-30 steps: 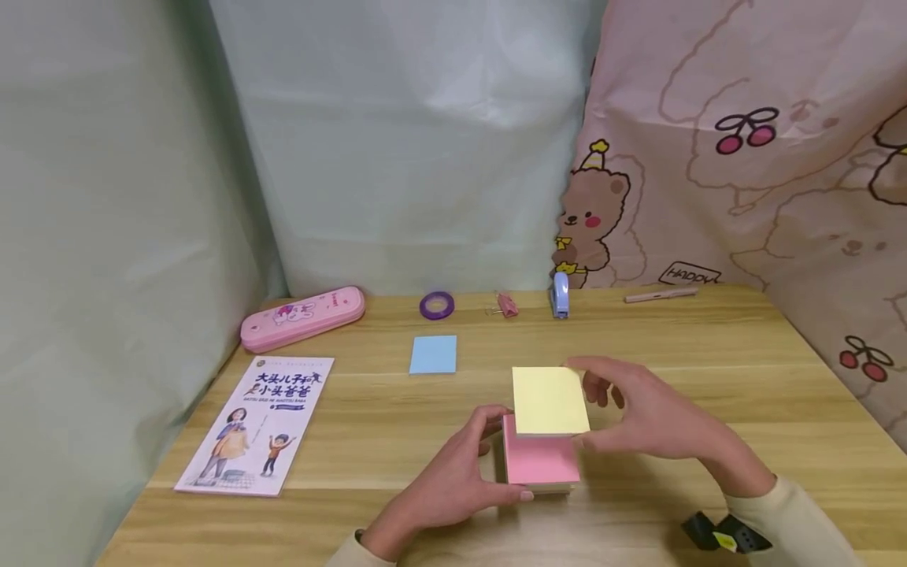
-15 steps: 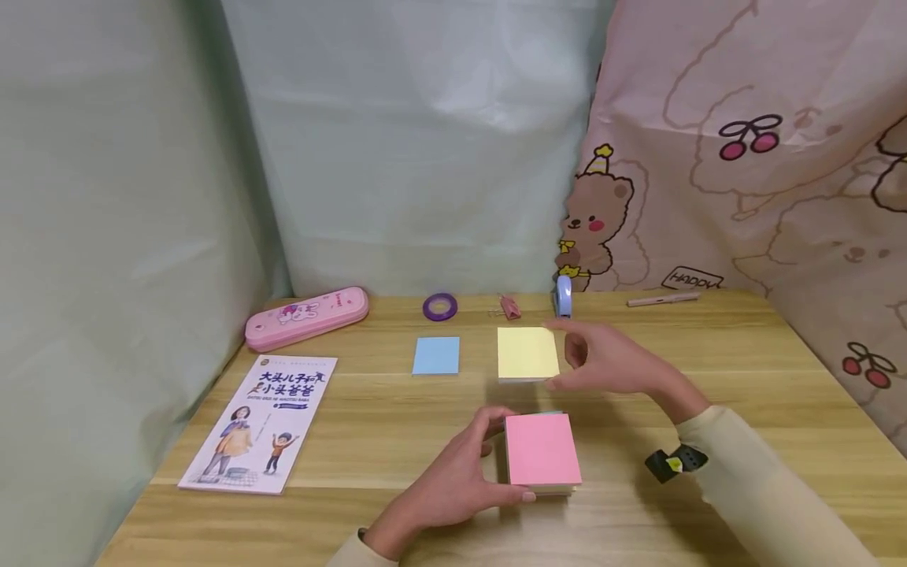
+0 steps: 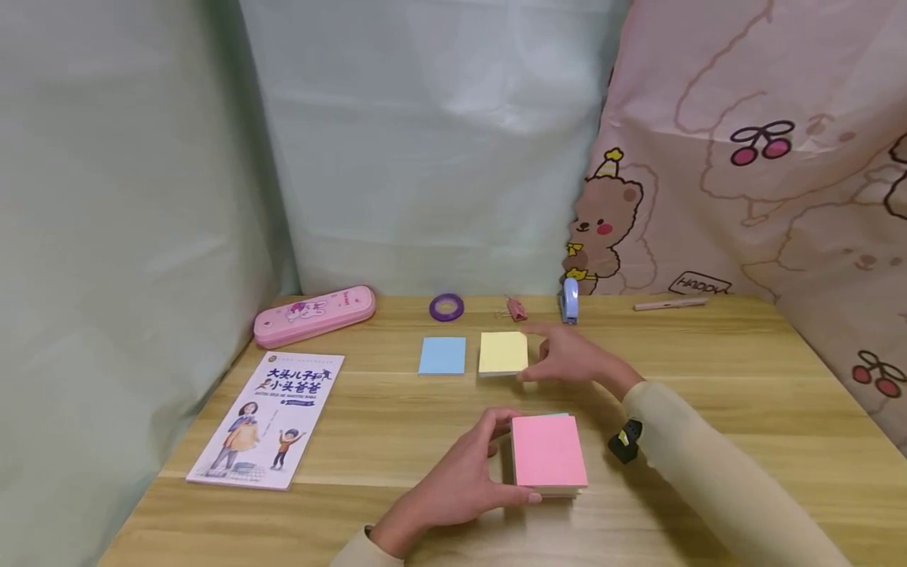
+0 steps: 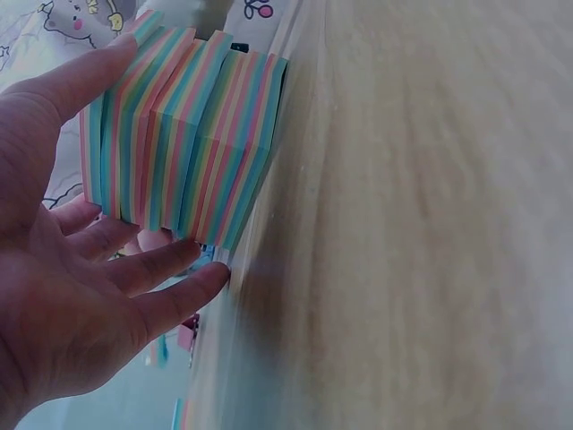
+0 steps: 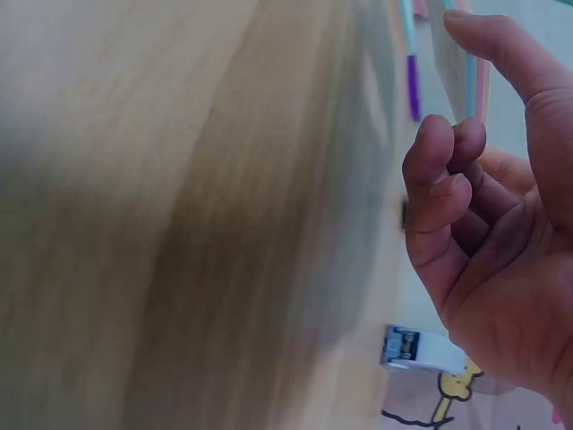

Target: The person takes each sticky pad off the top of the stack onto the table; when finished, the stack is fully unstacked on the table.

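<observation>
In the head view my left hand [image 3: 468, 472] holds the near-right stack of sticky note pads [image 3: 547, 450], pink on top, between the thumb and fingers. Stripes of teal, pink and yellow show along the stack's side [image 4: 188, 134] in the left wrist view. Farther back, my right hand [image 3: 567, 354] pinches a yellow-topped sticky note pad [image 3: 501, 353] by its right side. The right wrist view has that pad [image 5: 455, 72] edge-on at thumb and fingertips, near the table; contact cannot be told. A blue sticky note pad [image 3: 442, 356] lies just left of it.
Along the table's back stand a pink pencil case [image 3: 315, 316], purple tape roll [image 3: 446, 307], pink binder clip [image 3: 516, 309], blue stapler [image 3: 570, 301] and pink pen [image 3: 670, 304]. A booklet [image 3: 268, 421] lies at left. Curtains enclose the back and sides.
The right hand has carried the yellow pad off the stack, back and left, to beside the blue pad, lower over the table. The left hand keeps holding the stack, pink now fully exposed.
</observation>
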The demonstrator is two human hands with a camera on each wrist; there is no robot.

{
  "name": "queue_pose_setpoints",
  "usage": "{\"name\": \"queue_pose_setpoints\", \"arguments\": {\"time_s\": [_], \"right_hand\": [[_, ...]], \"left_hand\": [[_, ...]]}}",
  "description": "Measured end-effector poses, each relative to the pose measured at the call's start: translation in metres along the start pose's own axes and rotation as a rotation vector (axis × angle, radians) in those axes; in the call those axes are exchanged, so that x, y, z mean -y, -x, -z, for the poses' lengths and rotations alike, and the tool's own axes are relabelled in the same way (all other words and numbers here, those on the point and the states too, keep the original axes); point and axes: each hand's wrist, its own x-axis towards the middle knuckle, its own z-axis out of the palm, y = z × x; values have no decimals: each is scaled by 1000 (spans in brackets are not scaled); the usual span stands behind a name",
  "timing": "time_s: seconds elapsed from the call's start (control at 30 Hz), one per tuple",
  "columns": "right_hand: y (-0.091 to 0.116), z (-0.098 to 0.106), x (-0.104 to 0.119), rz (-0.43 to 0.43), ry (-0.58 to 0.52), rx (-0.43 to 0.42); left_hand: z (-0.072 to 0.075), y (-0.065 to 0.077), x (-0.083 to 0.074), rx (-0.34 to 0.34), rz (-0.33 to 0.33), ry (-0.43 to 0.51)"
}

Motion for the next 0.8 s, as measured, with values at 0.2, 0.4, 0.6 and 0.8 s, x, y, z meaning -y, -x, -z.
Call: {"name": "queue_pose_setpoints", "arguments": {"time_s": [0.2, 0.4, 0.6, 0.8], "right_hand": [[-10, -6, -4, -61, -8, 38], [-17, -8, -4, -141, -33, 73], [-22, -9, -4, -163, -10, 107], [-26, -9, -3, -177, 15, 134]], "left_hand": [[0, 0, -1, -5, -6, 3], [0, 0, 0, -6, -2, 0], [0, 0, 0, -6, -2, -2], [0, 0, 1, -2, -1, -9]]}}
